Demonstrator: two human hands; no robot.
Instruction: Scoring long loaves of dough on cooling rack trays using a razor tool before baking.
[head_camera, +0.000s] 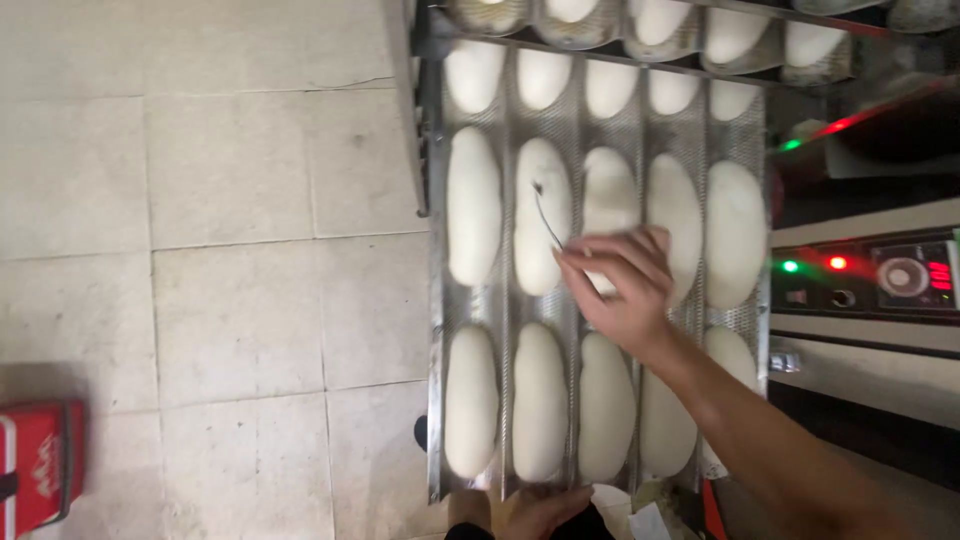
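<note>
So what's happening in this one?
A person works over a perforated metal baguette tray filled with rows of pale, unbaked oblong dough loaves. The right hand pinches a thin blade whose tip rests on a middle-row loaf. The left hand sits at the tray's near edge. An oven control panel with red and green lights stands beside it.

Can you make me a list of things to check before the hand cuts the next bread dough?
1. Blade in hand: ok. The right hand pinches a thin blade in its grip.
2. Blade on a loaf: ok. Its tip meets the second loaf in the middle row.
3. Tray steady: ok. The left hand is at the near edge of the perforated tray.
4. Loaves lying in their channels: ok, each sits apart from its neighbours.
5. Which loaves are already cut: cannot tell, too blurred.
6. Floor beside the tray: a red box stands off to the side, apart from it.
</note>
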